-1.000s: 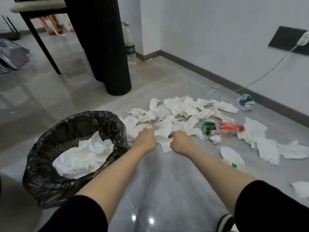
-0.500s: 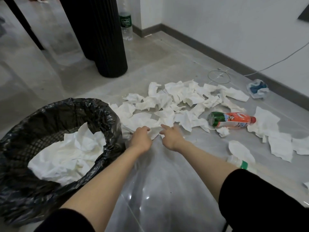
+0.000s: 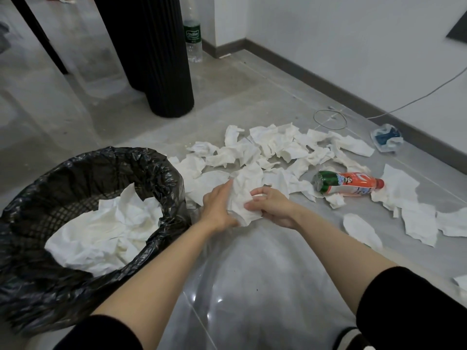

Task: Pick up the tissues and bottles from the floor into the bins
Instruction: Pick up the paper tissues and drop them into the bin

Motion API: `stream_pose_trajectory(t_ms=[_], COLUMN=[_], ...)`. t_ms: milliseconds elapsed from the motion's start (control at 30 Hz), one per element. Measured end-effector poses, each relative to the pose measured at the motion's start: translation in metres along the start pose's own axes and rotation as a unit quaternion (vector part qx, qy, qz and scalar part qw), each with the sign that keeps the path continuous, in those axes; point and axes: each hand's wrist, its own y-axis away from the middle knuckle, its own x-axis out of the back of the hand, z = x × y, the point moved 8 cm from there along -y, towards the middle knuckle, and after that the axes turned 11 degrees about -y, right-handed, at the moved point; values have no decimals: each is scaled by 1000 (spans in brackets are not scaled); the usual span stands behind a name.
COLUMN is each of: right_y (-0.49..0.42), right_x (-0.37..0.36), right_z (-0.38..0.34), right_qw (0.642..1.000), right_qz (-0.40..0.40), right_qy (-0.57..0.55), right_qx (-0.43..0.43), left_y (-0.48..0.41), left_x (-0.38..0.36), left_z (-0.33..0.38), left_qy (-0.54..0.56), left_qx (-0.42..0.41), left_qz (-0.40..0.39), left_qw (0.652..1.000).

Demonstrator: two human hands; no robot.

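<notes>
A crumpled white tissue (image 3: 243, 195) is pinched between my left hand (image 3: 218, 207) and my right hand (image 3: 271, 207), just above the floor. Beyond my hands a wide scatter of white tissues (image 3: 275, 147) covers the grey floor. An orange-and-green bottle (image 3: 347, 183) lies on its side to the right of the pile. More flat tissues (image 3: 419, 221) lie at the right. At the left stands a bin with a black bag (image 3: 32, 281), holding several tissues (image 3: 106, 238).
A black ribbed column (image 3: 156, 54) stands behind the pile, with a clear bottle with a green label (image 3: 193, 41) upright by the wall. A blue-and-white wrapper (image 3: 386, 137) and a looped cable (image 3: 331, 119) lie near the skirting. A dark table leg (image 3: 40, 34) is at the far left.
Both hands were reaching into the near edge of the pile; now they have closed on one tissue and lifted it slightly towards me.
</notes>
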Motion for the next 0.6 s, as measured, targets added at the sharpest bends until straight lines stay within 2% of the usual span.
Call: stream_pose_trajectory(t_ms=[200,300,433,533,600], right_y=[4,4,5,5,3], right_x=[-6,-11,-9,-4,8], right_z=[5,8,12,15,15], right_qw=[995,987,985,991,998], right_qz=[-73,-114,-123,-98,-24], right_qy=[-68,-99,-102,-69,-43], right_qx=[-24,-49,-68,-67,-51], left_y=[-5,-6,-9,-12,-13], left_x=[-16,-18,-18,-19,-14], left_z=[-13,-12,-11,-15,-19], left_qy=[145,174,187,187,167], left_qx=[20,16,9,25,49], left_qz=[-37,-40,-22,13,53], left_qw=[989,984,982,982,983])
